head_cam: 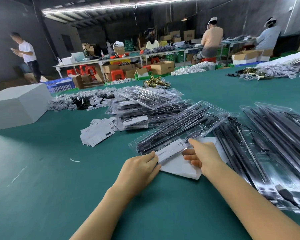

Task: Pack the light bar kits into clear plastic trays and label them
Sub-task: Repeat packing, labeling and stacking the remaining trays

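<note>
A clear plastic tray (184,125) holding black light bars lies slanted on the green table in front of me. A white label card (171,150) sits at its near end. My left hand (140,168) pinches the near left corner of the card and tray end. My right hand (203,156) grips the tray's near right edge, index finger laid along the card's top. White paper (180,168) lies under the tray end.
Packed trays (142,108) are stacked behind. Loose white label cards (97,132) lie at left, more light bar trays (275,144) at right. A white box (17,104) stands far left. Brass parts (156,82) and bagged pieces (80,101) lie further back; other people work at benches.
</note>
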`<state>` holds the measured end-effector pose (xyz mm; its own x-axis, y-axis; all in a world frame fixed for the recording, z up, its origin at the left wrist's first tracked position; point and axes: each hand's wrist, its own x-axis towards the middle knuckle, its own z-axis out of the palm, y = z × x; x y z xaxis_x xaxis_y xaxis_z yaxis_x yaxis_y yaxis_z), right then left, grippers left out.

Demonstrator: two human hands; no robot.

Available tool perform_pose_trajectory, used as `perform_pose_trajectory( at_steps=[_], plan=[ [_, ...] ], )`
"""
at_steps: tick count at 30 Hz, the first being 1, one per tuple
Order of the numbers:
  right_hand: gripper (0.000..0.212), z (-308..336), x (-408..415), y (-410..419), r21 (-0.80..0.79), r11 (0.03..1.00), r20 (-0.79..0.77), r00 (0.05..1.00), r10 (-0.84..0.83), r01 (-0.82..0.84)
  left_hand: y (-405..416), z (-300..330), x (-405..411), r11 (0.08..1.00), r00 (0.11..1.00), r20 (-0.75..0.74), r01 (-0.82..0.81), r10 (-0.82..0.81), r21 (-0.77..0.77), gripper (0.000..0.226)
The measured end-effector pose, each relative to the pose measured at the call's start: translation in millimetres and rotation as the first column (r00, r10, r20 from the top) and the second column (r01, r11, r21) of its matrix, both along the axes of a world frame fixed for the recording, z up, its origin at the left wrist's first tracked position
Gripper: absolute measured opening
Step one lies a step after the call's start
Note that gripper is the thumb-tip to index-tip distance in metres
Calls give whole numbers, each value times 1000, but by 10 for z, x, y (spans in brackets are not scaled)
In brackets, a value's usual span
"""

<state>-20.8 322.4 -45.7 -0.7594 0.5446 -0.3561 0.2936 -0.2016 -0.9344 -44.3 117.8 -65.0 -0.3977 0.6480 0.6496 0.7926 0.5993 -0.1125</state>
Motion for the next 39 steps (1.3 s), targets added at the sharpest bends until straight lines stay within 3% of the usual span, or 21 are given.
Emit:
perform_pose_trajectory(
  at_steps=[5, 10, 16, 18, 23, 27, 32, 39],
  plan=[
    [16, 33, 15, -19, -56, 997, -22, 998, 56, -57, 5, -36, -3, 989, 1000, 18, -12, 10, 144, 13],
    [25, 51, 27, -37, -39, 993, -25, 994, 107, -108, 30, -46, -3, 971, 998, 54, -28, 15, 237, 17],
    [2, 116, -26, -26, -89, 990, 51, 992, 114, -110, 113, -76, 46, 962, 1000, 27, 4, -12, 273, 12],
    [5, 129, -41, -23, -120, 990, 63, 994, 84, -76, 158, -72, 66, 951, 999, 30, 4, -14, 309, 14],
    [10, 55, -51, -85, 24, 1000, -59, 998, 13, -12, 206, -57, 98, 938, 1000, -12, 28, -25, 346, 16],
    [10, 52, -43, -69, 12, 999, -105, 993, 46, -45, 217, -63, 101, 923, 1000, 4, -11, 10, 384, 15],
    [6, 54, -61, -60, -5, 998, -58, 996, 68, -68, 226, -70, 110, 931, 998, -58, 52, -33, 362, 3],
    [8, -4, -109, -94, -48, 999, -89, 996, -28, 24, 241, -77, 99, 950, 994, -66, 104, -88, 296, 8]
  ],
)
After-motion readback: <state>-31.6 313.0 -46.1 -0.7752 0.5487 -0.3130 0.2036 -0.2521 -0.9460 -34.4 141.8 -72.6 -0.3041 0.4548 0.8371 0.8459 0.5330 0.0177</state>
